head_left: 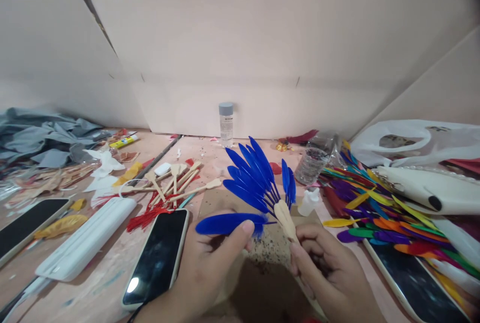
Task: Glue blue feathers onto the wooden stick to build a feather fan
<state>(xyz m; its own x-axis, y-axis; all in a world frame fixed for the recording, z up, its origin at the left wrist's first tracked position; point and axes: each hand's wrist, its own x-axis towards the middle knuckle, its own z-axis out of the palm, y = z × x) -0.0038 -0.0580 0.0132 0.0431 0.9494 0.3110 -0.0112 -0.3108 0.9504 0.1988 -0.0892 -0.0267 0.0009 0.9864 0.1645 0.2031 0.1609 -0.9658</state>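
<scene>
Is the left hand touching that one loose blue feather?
Touching. The head view shows the left hand pinching the loose blue feather, thumb pressed over its end. The right hand holds the feathered stick.

The loose blue feather (pixel 227 223) looks soft and matt; the pale flat wooden stick (pixel 285 219) is smooth, the black glass phone screen (pixel 159 258) glossy, the brown cardboard sheet (pixel 268 249) rough.

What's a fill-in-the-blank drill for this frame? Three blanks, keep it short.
The left hand pinches a single ____ feather.
The right hand holds a ____ stick carrying a feather fan.
The clear bottle at the back board has a ____ cap.
Missing: blue; wooden; grey.
</scene>
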